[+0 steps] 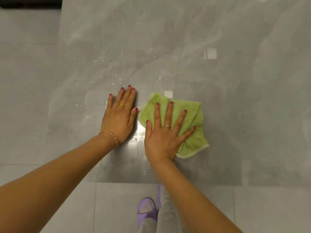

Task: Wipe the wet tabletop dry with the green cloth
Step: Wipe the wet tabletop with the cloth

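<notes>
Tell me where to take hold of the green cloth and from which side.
Take the green cloth at its bunched middle, coming straight down from above. It lies crumpled and flat on the tabletop, with folds under the spread right hand that offer a ready grip; the thin edges lie flush and seem harder to pinch.

Grey glossy tabletop [235, 81] is bare almost everywhere: wide free surface beyond the hands, to the far right and along the left strip. Nothing stands on it. Only things occupying it: left hand [120, 115] pressed flat, fingers together, and right hand [165, 132] spread flat on the crumpled green cloth [190, 126], just beside each other with a narrow gap between. Water droplets [116, 71] scattered beyond the left hand, a few near the front edge; no obstacle to a pass. Dark object [30, 2] at far left corner, well apart, blurred.
</notes>
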